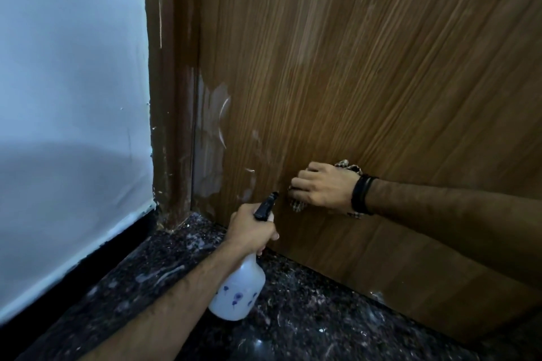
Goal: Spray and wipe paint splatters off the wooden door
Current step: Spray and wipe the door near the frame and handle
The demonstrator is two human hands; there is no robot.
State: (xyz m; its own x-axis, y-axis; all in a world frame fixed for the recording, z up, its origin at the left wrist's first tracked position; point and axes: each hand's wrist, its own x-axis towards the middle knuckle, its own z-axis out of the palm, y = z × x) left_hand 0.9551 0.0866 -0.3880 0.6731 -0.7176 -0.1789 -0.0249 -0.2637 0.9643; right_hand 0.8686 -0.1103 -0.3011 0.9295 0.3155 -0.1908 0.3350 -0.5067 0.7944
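I see left hand (252, 231) gripping spray bottle (239, 287); right hand (322, 187) presses checked cloth (297, 204) on door (381, 67), fingers apparently curled.

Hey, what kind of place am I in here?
Probably a doorway inside a building: a wooden door in its frame, a pale painted wall, and a dark speckled stone floor.

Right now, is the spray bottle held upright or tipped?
Tipped: the spray bottle leans in the left hand, its black nozzle aimed toward the door.
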